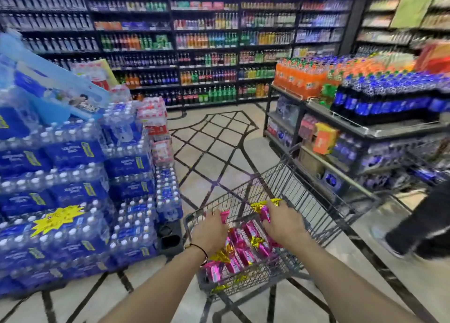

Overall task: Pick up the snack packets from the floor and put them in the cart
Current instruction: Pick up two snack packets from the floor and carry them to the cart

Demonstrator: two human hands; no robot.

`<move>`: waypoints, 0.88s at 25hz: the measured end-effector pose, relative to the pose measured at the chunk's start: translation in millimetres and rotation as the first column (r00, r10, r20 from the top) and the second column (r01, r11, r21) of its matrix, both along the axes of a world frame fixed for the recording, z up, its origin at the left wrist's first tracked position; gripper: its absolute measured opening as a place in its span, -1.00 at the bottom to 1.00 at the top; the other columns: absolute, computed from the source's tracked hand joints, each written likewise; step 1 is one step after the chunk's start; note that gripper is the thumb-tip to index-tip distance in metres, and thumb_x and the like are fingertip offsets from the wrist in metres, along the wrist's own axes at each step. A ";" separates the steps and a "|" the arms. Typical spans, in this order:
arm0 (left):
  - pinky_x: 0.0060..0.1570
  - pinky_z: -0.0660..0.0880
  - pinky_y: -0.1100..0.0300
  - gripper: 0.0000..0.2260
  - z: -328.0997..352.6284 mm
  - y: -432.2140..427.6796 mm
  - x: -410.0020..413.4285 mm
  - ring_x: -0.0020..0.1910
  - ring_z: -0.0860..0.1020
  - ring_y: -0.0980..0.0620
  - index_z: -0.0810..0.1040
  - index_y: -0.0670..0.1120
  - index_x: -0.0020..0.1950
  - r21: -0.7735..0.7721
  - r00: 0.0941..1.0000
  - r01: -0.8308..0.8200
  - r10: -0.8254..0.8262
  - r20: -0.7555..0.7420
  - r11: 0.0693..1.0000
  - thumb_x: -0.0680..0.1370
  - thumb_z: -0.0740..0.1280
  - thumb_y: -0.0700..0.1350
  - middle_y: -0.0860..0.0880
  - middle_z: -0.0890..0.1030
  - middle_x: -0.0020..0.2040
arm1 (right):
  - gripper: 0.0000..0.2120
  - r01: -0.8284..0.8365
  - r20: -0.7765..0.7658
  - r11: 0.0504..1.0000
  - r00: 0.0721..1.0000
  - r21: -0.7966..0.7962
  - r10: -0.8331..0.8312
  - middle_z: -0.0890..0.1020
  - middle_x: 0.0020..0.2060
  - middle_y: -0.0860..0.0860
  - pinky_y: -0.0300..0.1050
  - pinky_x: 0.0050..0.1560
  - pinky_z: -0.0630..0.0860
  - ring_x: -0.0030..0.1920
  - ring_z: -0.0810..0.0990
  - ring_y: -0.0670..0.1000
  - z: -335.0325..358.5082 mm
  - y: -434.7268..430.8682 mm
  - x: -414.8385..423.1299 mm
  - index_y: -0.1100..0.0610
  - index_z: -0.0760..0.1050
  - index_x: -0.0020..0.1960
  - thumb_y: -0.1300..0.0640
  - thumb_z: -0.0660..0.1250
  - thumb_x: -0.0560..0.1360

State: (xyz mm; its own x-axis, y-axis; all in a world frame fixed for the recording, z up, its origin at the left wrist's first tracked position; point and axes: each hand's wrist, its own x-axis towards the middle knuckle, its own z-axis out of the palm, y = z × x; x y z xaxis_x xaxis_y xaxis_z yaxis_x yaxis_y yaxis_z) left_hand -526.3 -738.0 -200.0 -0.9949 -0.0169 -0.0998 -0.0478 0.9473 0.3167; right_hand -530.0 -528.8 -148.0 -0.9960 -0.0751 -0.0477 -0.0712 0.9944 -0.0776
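A grey wire shopping cart (314, 196) stands in front of me in a shop aisle. Several pink snack packets with gold ends (241, 252) lie piled in its near section. My right hand (283, 221) is over the cart and grips a pink and gold snack packet (264, 207). My left hand (211, 230) is beside it, fingers curled over the cart's crossbar, with a pink packet edge (225, 215) showing at its fingertips. No packets show on the visible floor.
Stacked packs of water bottles (73, 188) rise close on the left. A rack of soda bottles (365, 118) stands right of the cart. Another person's dark trouser leg and shoe (414, 232) are at the far right. Drink shelves (207, 47) line the back; patterned floor (219, 140) lies ahead.
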 end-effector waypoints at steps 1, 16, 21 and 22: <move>0.01 0.56 -0.08 -0.69 -9.7 4.1 -11.1 0.11 0.56 -0.19 0.34 -0.13 0.32 -0.001 1.000 0.005 -0.005 0.017 1.000 0.65 0.14 0.00 -0.15 0.36 0.38 | -0.45 0.013 0.014 1.000 1.000 0.003 -0.013 0.44 0.33 0.18 0.12 0.05 0.58 0.17 0.57 0.23 -7.9 7.4 -8.9 0.02 0.23 0.48 -0.10 0.27 0.57; -0.03 0.55 -0.01 -0.71 -141.2 2.2 -182.2 0.04 0.59 -0.15 0.36 -0.11 0.32 0.114 0.974 -0.116 0.090 0.209 0.987 0.63 0.16 -0.05 -0.13 0.38 0.32 | -0.52 -0.018 0.252 0.999 0.968 0.033 0.009 0.44 0.30 0.17 0.12 0.07 0.59 0.20 0.54 0.22 -130.4 -11.7 -204.4 0.00 0.24 0.44 -0.09 0.24 0.58; -0.06 0.59 0.00 -0.76 -193.5 -4.2 -198.6 0.00 0.59 -0.10 0.37 -0.08 0.27 0.112 0.947 -0.200 0.163 0.276 0.973 0.63 0.15 -0.06 -0.12 0.38 0.32 | -0.51 -0.103 0.327 0.994 0.941 0.022 0.090 0.44 0.30 0.16 0.09 0.10 0.58 0.19 0.56 0.19 -180.9 -32.2 -239.7 0.01 0.22 0.48 -0.08 0.21 0.61; -0.04 0.60 0.00 -0.74 -207.1 -5.2 -202.2 0.00 0.59 -0.08 0.36 -0.08 0.29 0.117 0.940 -0.222 0.181 0.288 0.968 0.62 0.16 -0.04 -0.11 0.38 0.33 | -0.50 -0.120 0.341 0.993 0.934 0.014 0.108 0.43 0.32 0.16 0.10 0.11 0.58 0.20 0.55 0.19 -193.1 -35.9 -247.0 0.01 0.20 0.49 -0.08 0.21 0.61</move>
